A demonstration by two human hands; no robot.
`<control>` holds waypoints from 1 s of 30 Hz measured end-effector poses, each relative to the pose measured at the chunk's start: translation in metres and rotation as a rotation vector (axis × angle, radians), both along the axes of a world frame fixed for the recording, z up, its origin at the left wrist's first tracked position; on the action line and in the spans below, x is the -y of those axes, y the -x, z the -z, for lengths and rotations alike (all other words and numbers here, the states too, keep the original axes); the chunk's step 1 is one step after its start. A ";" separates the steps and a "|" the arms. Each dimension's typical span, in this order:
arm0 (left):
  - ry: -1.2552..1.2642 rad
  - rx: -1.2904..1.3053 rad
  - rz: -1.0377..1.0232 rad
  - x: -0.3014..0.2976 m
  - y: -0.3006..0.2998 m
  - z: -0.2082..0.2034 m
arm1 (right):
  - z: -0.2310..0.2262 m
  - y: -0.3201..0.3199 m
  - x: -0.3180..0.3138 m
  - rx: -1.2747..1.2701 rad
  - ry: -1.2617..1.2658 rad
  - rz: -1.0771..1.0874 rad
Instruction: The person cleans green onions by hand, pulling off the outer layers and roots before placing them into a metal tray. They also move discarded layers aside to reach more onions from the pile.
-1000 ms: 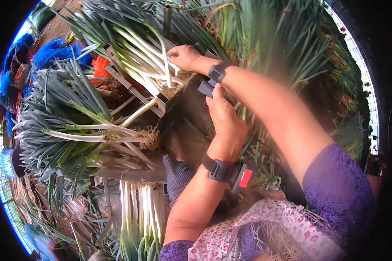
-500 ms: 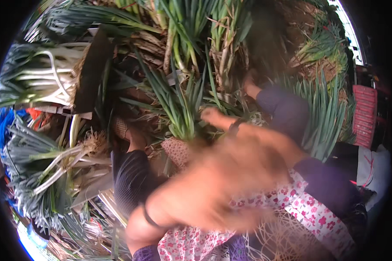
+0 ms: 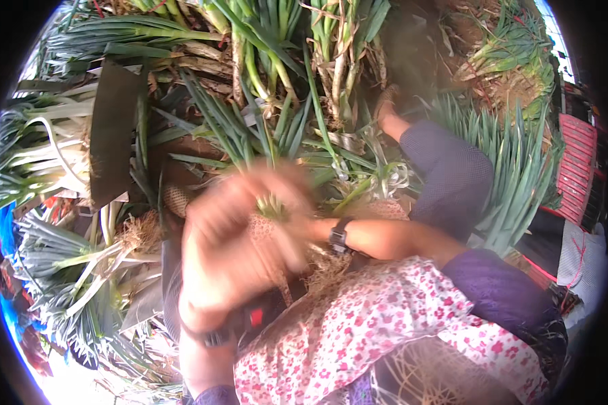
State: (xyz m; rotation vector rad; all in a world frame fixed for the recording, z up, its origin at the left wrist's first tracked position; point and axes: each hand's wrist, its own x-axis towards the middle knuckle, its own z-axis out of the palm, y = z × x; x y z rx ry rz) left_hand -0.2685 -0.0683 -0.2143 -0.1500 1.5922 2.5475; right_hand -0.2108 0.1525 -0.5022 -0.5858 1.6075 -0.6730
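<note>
A bunch of green onions (image 3: 228, 131) lies upright in front of my lap, its leaves pointing away from me. Its pale green stems (image 3: 271, 206) show between my hands, and stringy roots (image 3: 330, 267) hang nearer my apron. My right hand (image 3: 296, 196) closes round the stems, partly covered by the other hand and blurred. Across the near left side of the bunch comes my left hand (image 3: 226, 233); motion smears its fingers, so their grip is unclear. A watch (image 3: 339, 235) sits on my right wrist.
At left, leeks (image 3: 51, 145) lie beside a dark upright board (image 3: 117, 135), with more rooted leeks (image 3: 81, 250) below. Large bundles (image 3: 344, 67) stand ahead. Green leaves (image 3: 513, 169) and a red ribbed crate (image 3: 576, 165) are at right. A floral apron (image 3: 358, 304) covers my lap.
My left hand has swung from over my lap up and left to the onion bunch. My right hand has drawn in leftward to the stems. The view has shifted slightly.
</note>
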 end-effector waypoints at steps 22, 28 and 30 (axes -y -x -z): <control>-0.654 -0.021 -0.106 -0.038 0.012 0.031 | -0.278 0.077 -0.004 -0.625 0.141 0.154; -0.745 -0.309 -0.294 0.070 0.028 0.012 | -0.194 0.049 -0.053 -0.195 0.130 -0.029; -0.823 -0.516 -0.210 0.115 0.019 0.014 | -0.156 0.053 -0.109 -0.458 0.135 -0.454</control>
